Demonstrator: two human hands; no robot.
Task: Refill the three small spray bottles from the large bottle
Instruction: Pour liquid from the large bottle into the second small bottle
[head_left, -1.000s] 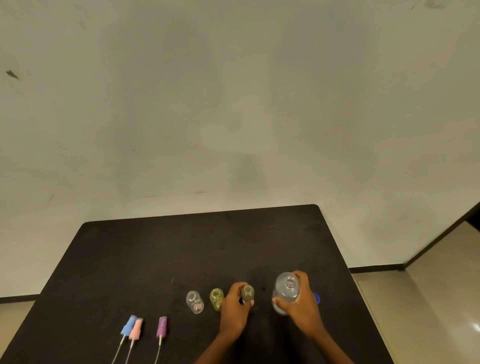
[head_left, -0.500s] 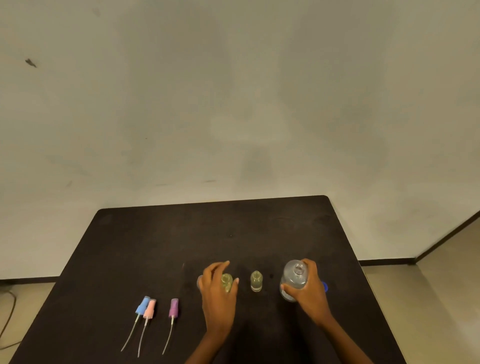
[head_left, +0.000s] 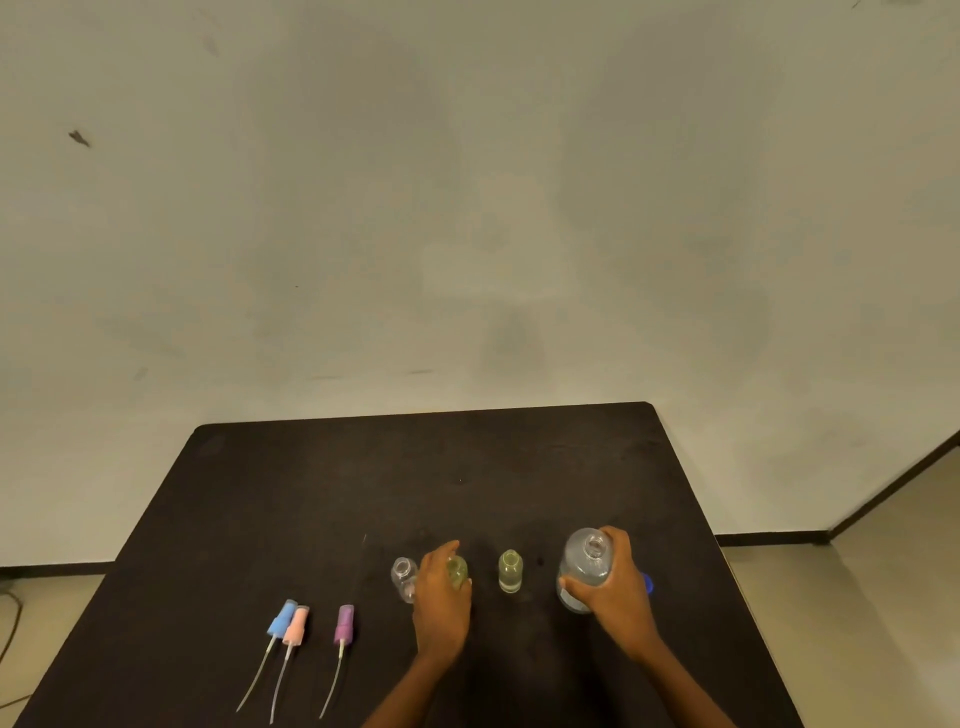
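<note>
- Now the left hand (head_left: 441, 603) closes around the middle small bottle (head_left: 457, 571), a yellow-green one standing upright on the black table (head_left: 415, 467); the fingers hide most of it.
- Just left of that hand stands the clear small bottle (head_left: 404, 577), its neck uncapped.
- To the right, apart from both hands, the third small bottle (head_left: 510, 571) stands upright and open, with pale yellowish liquid in it.
- The right hand (head_left: 613, 592) grips the large bottle (head_left: 587, 566), fingers round the far side and thumb low on the near side; the bottle is clear, upright, and its mouth is open.
- A pale patch low on the large bottle may be a label; it is too small to read.
- A blue cap (head_left: 647, 584) peeks out behind the right hand.
- Three spray heads lie near the front left of the table, dip tubes pointing toward the person: blue spray head (head_left: 282, 617) touching the pink spray head (head_left: 296, 626), and the purple spray head (head_left: 344, 623) a little to their right.
</note>
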